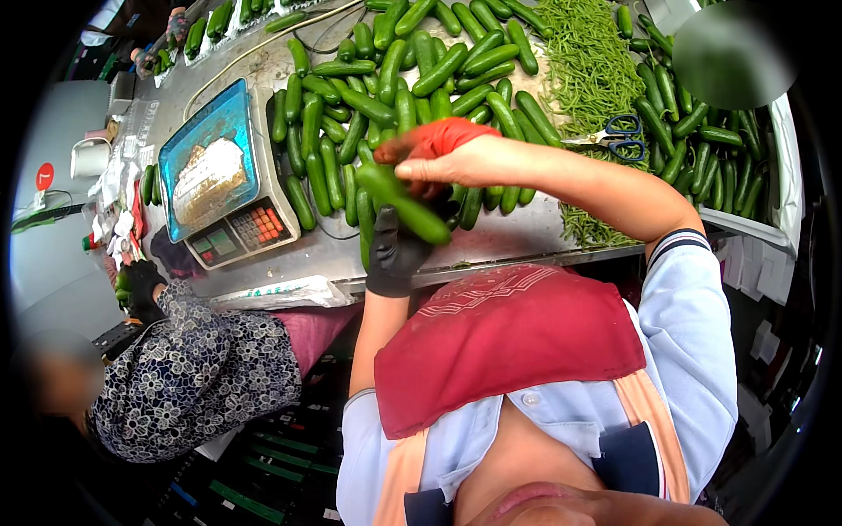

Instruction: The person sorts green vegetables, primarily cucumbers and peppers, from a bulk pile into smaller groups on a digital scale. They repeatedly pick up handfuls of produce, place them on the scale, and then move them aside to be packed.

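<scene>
A green cucumber (411, 214), slightly blurred, lies slanted across both my hands above the table's near edge. My left hand (393, 253), in a black glove, holds it from below, its fingers partly hidden behind it. Over its upper end is my right hand (441, 154), in a red glove that leaves the thumb bare; the thumb is at the cucumber, and whether this hand grips it is unclear. Beyond my hands, many loose cucumbers (388, 108) are heaped on the metal table (276, 263). Scissors with blue handles (615, 137) lie right of the heap on green beans (589, 72).
A digital scale (247, 230) with a blue tray stands left of the heap. A white crate (783, 230) of cucumbers is at the right. At the left, a co-worker in a floral sleeve (197, 375) works with a black-gloved hand. A cable (263, 49) crosses the table behind the scale.
</scene>
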Motion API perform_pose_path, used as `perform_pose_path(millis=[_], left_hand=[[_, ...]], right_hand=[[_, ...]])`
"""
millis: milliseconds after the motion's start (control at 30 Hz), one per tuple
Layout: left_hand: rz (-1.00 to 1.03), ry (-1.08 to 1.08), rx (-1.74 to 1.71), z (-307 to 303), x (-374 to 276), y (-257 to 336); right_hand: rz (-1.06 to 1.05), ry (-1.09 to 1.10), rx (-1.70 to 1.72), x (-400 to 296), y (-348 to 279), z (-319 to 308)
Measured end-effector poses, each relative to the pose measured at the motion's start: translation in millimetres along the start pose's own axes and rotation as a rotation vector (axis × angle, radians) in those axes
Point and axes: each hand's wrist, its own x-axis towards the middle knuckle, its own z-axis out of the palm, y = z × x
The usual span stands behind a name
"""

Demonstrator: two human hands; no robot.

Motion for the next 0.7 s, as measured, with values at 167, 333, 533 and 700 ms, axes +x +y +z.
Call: perform_pose_path(millis=[167, 333, 533, 700], left_hand=[[-0.018, -0.231, -0.254, -20, -8, -8], [0.096, -0.070, 0.073, -7, -28, -7], [0.144, 0.157, 0.253, -3, -47, -17], [-0.010, 0.106, 0.125, 15, -37, -38]], right_hand=[[-0.200, -0.008, -1.045, -21, 11, -52], [-0.829, -0.104, -1.546, -37, 96, -75], [-0.155, -0.016, -0.935, -42, 50, -44], [-0.044, -0.009, -0.200, -64, 26, 33]])
